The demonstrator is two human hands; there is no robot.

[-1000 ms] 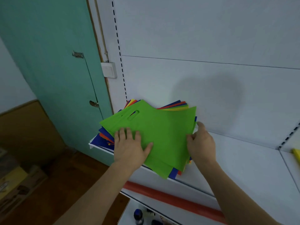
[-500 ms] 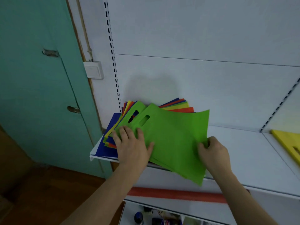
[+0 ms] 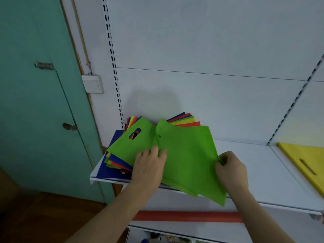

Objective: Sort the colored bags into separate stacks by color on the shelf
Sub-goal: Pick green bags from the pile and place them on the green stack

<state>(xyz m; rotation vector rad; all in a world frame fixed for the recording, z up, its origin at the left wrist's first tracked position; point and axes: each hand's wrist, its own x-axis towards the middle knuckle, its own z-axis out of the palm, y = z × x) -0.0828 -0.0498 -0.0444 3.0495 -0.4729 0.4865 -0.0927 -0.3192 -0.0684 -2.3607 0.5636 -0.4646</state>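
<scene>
My right hand (image 3: 231, 170) has its fingers (image 3: 223, 159) curled on the right edge of the top green bag (image 3: 189, 155), pinching it; my left hand (image 3: 149, 166) lies flat, fingers (image 3: 155, 149) straight, pressing the green bag beneath (image 3: 126, 146) onto the pile (image 3: 115, 165); a half-second ago the top bag lay squarer over the pile, and now it has swung right, its lower corner hanging past the shelf (image 3: 263, 165) edge, so I judge it is being peeled off while the rest is pinned.

Taking the pile as my landmark: it sits at the shelf's left end, hard by the slotted upright (image 3: 112, 64); red, yellow, blue and orange edges fan out behind and under the green, still mixed; right of the pile the shelf is bare white, and far right, in the next bay, lies a yellow bag (image 3: 305, 162), which has come further into sight than before; that reads to me as a stack already begun, with green next to find its own place between.

No boxes or bins hold any bags; the shelf alone carries them; below the pile runs an orange strip (image 3: 189, 216).
</scene>
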